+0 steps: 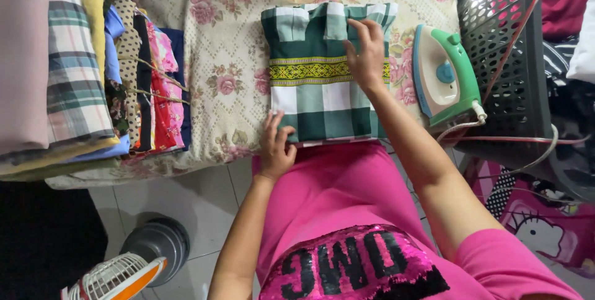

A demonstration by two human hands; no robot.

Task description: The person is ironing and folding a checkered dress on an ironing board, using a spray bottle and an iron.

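floral ironing pad [229, 46] – tiled floor [204, 194] | both grips released, flat on green checked cloth [316, 89]

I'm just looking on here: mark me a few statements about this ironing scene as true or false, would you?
1. Both hands rest on the folded green checked cloth. True: the left hand is at its near edge, the right hand is flat on its upper part.
2. The right hand holds the iron. False: the green and white iron stands untouched to the right of the cloth.
3. A stack of folded clothes lies at the left. True.
4. The black basket is at the left of the cloth. False: the black perforated basket is at the right, beyond the iron.
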